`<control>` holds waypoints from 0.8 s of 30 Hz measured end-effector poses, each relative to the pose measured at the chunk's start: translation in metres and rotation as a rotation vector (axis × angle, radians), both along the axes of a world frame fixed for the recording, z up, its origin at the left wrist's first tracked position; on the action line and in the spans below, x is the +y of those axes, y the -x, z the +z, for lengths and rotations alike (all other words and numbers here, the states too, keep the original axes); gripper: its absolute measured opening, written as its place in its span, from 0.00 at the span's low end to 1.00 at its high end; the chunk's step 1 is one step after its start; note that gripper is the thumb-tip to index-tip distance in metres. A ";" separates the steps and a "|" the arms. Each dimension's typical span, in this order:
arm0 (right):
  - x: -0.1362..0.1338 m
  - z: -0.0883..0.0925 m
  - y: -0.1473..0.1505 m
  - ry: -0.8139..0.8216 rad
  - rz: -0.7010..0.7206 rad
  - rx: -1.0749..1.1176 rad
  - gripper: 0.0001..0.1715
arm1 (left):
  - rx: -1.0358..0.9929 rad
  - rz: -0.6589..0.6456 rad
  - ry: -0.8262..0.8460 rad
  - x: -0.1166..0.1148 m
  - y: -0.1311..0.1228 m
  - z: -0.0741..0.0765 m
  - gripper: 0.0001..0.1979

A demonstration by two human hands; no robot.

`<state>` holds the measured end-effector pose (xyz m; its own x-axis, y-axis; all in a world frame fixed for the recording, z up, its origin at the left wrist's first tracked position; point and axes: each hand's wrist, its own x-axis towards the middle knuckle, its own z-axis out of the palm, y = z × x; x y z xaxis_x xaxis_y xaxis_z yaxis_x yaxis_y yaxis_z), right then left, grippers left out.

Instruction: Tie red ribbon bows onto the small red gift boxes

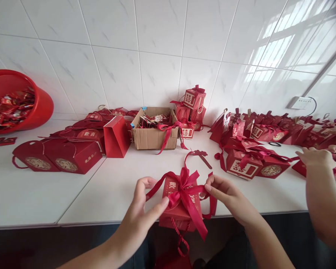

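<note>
A small red gift box [168,215] with gold lettering sits at the table's front edge, topped by a red ribbon [184,190] tied in a bow with loose tails. My left hand [145,213] is at the box's left side, its thumb against the left part of the bow and its curled fingers at a ribbon loop. On the other side my right hand [226,194] pinches ribbon between thumb and fingertips. From the front of the box hangs a twisted red cord [180,239]. Just behind lies a flat red tag [203,157].
An open cardboard carton [155,139] holds cards and ribbon. Finished-looking red boxes stand left [78,157], along the wall [194,99] and right [245,166]. A red bucket of sweets [44,102] lies tipped at far left. Another person's hand [317,158] works at the right.
</note>
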<state>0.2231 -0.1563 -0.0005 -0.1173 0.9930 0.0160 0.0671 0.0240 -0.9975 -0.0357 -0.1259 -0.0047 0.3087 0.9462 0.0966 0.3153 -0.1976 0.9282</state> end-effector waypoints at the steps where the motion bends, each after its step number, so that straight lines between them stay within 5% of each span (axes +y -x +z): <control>1: 0.001 0.002 -0.003 0.000 0.005 0.027 0.16 | 0.018 0.040 -0.048 0.008 0.000 0.001 0.20; 4: 0.001 0.007 -0.008 0.040 0.059 0.027 0.17 | 0.057 0.011 -0.098 0.035 -0.004 0.007 0.23; 9: -0.003 0.010 -0.015 0.102 0.164 -0.227 0.22 | 0.130 -0.241 0.096 0.058 -0.007 0.019 0.16; 17: 0.004 0.026 -0.024 -0.108 -0.108 -0.370 0.20 | 0.086 -0.066 -0.193 0.047 0.010 0.036 0.16; 21: 0.010 0.041 -0.027 -0.169 -0.143 -0.337 0.18 | 0.180 -0.127 -0.455 0.040 0.016 0.049 0.11; 24: 0.009 0.053 -0.032 -0.176 -0.126 -0.329 0.19 | 0.296 -0.250 -0.469 0.035 0.020 0.060 0.12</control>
